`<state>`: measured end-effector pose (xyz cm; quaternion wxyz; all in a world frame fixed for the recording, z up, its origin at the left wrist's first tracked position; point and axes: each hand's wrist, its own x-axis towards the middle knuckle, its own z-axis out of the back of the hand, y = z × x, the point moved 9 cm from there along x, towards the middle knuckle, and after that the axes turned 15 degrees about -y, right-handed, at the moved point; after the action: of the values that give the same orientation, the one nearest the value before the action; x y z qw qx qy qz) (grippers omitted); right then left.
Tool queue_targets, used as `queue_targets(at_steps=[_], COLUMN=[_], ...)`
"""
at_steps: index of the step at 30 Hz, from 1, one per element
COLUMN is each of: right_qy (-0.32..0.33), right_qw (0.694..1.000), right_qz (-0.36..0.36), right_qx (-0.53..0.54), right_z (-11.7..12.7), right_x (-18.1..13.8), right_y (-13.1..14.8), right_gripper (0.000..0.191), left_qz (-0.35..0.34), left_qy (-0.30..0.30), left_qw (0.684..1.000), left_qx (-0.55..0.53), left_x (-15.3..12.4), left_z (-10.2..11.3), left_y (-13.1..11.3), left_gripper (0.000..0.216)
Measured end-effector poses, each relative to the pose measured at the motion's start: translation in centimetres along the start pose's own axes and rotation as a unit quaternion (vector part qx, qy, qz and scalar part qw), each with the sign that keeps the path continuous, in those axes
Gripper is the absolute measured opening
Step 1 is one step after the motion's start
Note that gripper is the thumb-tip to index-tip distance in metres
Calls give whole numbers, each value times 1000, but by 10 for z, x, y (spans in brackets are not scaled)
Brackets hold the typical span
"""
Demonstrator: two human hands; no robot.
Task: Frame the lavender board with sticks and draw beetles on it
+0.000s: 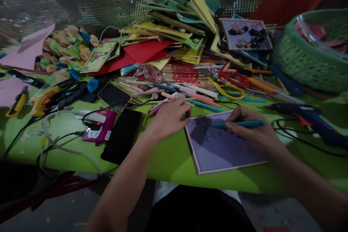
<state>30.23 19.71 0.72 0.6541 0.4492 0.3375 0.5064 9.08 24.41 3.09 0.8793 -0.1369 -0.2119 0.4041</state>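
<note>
Near the bottom centre of the frame, both forearms run out of the picture at the lower edge, and the person's dark lap fills the gap between them. The left hand [171, 117] lies knuckles-up at the upper left corner of a purple board [220, 148]. Its fingers are curled under, so the tips are hidden, and it cannot be told whether they press the board or pinch something. The right hand [251, 128] is closed around a teal pen [241, 124], which lies almost level with its tip on the board's upper part. A dark scribble [205, 130] sits just left of the tip, too dim to read.

The board is flat and matt, edged with a thin pale wooden strip. It lies slightly turned on the smooth lime-green table [168, 163], just right of centre.

At the right edge, a woven green plastic basket [307, 61] is cut off by the frame and its contents are blurred. Below it a blue glue gun [307, 113] lies on its side with a black cord looping beside it. Above the hands lies a row of slim pens and sticks [190, 96], and yellow- and red-handled scissors [231, 83] lie over them further right. Behind them is a heap of stiff coloured cards [168, 32]. Left of centre are two glossy black phones [122, 136], a pink plastic gadget [99, 128] and tangled cables. Folded paper petals [67, 49] fan out at the upper left before a perforated metal screen [89, 0]; the top left corner is blurred out.
</note>
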Motion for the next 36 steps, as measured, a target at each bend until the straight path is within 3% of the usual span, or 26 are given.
queue_targets(at_steps=[36], right_qy=[-5], right_qw=[999], right_qz=[33], right_qx=[-30], right_z=[-1], right_x=[3], right_y=[8], right_gripper=[23], left_qz=[7], left_qy=[3], left_qw=[1000], left_qx=[-8], left_x=[0], left_z=[1], left_y=[2], left_gripper=[6])
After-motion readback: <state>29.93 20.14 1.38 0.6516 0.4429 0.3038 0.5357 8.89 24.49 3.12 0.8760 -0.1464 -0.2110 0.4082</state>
